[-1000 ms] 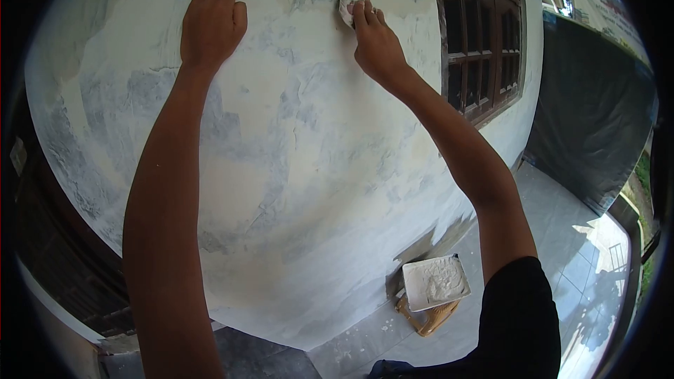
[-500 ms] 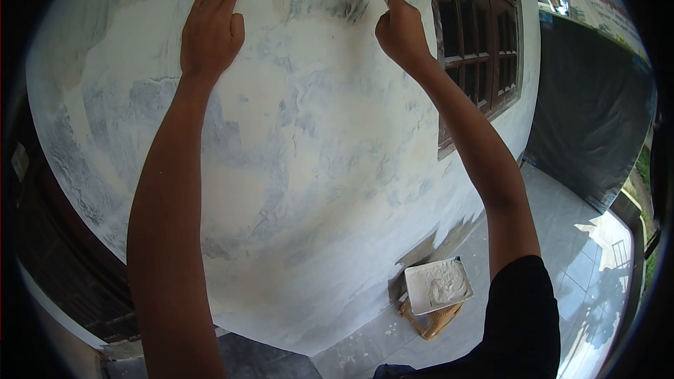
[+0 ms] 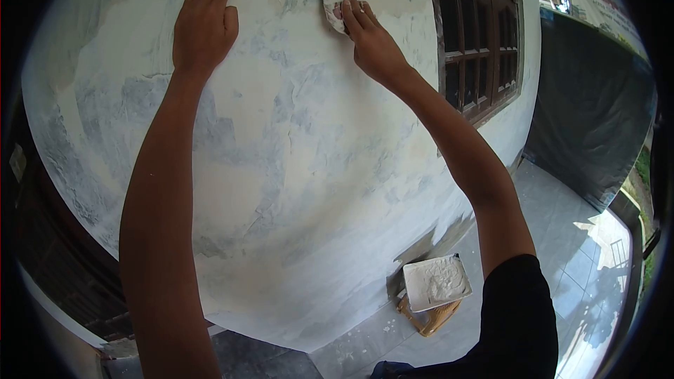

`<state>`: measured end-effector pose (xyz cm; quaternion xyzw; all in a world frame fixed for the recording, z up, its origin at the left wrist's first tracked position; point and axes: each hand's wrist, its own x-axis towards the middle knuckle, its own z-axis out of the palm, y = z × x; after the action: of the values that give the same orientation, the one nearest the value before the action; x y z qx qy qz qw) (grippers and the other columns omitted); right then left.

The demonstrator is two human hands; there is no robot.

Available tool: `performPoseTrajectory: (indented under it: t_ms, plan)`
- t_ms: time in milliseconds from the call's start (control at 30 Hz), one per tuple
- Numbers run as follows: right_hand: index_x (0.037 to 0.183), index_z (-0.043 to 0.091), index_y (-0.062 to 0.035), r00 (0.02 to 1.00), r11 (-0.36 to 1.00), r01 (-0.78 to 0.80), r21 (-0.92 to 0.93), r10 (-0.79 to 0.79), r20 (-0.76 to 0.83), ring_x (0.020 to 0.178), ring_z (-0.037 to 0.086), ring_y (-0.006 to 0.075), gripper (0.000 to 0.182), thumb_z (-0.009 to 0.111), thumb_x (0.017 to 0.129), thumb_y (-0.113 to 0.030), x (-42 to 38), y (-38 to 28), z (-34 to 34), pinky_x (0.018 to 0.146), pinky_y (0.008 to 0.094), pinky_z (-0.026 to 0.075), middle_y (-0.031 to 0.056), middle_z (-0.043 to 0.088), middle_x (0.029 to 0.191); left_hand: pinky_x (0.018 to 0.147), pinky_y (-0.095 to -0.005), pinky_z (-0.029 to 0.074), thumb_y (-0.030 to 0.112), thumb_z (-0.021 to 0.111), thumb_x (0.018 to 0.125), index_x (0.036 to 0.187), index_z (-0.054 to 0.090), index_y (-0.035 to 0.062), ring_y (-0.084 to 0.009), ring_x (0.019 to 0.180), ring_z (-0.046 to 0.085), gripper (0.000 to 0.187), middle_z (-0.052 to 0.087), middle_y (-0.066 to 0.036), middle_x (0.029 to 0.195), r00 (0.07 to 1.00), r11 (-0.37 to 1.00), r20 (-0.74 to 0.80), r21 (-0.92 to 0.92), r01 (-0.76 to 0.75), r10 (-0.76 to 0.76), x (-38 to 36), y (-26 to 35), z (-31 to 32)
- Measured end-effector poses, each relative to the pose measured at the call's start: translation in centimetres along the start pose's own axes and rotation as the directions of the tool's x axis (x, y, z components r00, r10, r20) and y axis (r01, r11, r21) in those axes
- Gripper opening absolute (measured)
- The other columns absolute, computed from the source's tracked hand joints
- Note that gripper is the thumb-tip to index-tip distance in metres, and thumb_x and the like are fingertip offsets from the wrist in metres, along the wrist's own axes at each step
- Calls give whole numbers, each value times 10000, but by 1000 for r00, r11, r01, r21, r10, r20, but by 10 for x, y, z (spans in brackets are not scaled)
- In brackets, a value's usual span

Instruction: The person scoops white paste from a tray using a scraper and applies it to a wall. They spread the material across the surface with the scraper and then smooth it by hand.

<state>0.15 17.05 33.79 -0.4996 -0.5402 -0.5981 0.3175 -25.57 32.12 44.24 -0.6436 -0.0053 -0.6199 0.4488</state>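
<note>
My left hand [image 3: 203, 28] rests flat on the patchy white and grey wall [image 3: 239, 196], fingers stretched upward and holding nothing. Higher on the wall to the right, my right hand [image 3: 379, 49] grips a putty scraper [image 3: 335, 1]. Whitish putty smears its broad blade, which lies nearly flat against the wall. My fingers cover the handle and part of the blade.
A white tray of putty [image 3: 414, 288] sits on a small tan stool [image 3: 430, 321] at the wall's foot, on the grey tile floor [image 3: 379, 330]. To the right are a brown window [image 3: 477, 42] and a dark hanging sheet [image 3: 590, 105].
My right hand has moved left and slightly down, turning the scraper from edge-on to nearly flat against the wall. My left hand stays on the wall, while the view shifts slightly.
</note>
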Motion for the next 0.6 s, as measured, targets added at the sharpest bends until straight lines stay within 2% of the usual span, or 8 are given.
performPoseTrajectory:
  t_ms: [133,200,300,367,433,533,567,600]
  plan:
    - [1485,323,68,979,995,6,98,-25,202,1404,396,421,661,510,853,114,-65,-70,-30,1126,462,419,274,425,1482,1161,-407,376,58,437,883,1302,609,27,-215,1347,505,454,567,-83,1426,1000,1000,6,4,14,-14,0,2,-1]
    - [1482,330,60,985,989,-36,142,11,172,1385,426,409,658,505,851,123,-68,-77,-47,1118,467,429,267,445,1469,1161,-406,375,28,427,872,1313,610,34,-213,1355,498,477,563,-75,1434,1000,1000,12,10,24,-24,0,0,1]
    - [1458,349,62,967,924,-254,286,235,101,1334,459,431,648,477,828,142,-47,-55,-57,1082,457,459,287,435,1463,1159,-409,382,84,452,891,1294,610,22,-219,1339,513,438,570,-94,1419,1000,1000,20,19,-2,2,-1,0,-1]
    - [1380,466,70,950,923,-291,251,310,-35,1253,519,448,562,436,823,141,-31,-29,-53,1068,438,443,290,514,1356,1159,-407,381,84,451,892,1293,612,24,-221,1337,515,436,573,-94,1417,1000,1000,6,7,-4,4,0,0,-1]
    - [1302,518,73,904,872,-410,268,428,-11,1100,568,439,469,478,835,89,-16,-11,-61,945,452,472,274,520,1253,1159,-408,380,56,443,882,1295,616,30,-219,1339,514,449,575,-83,1418,1000,1000,-1,-5,10,-10,0,1,0]
    - [1235,554,72,916,884,-372,284,400,-43,1019,611,443,434,480,808,43,-8,9,-71,901,477,502,296,594,1110,1158,-408,380,29,436,871,1296,621,38,-217,1339,515,463,578,-72,1417,1000,999,-9,-34,22,-22,0,0,-2]
    - [1142,594,72,882,820,-450,354,471,31,976,643,436,345,506,814,11,-5,10,-78,883,467,510,296,655,976,1157,-407,382,31,436,871,1294,622,38,-218,1337,518,462,580,-72,1415,1000,998,-9,-53,15,-16,1,1,-2]
    - [1142,594,72,881,820,-453,351,472,34,976,643,436,345,506,814,11,-4,10,-80,883,467,510,296,655,976,1157,-407,382,31,436,871,1294,622,38,-218,1337,518,462,580,-72,1415,1000,998,-8,-57,17,-18,1,2,-3]
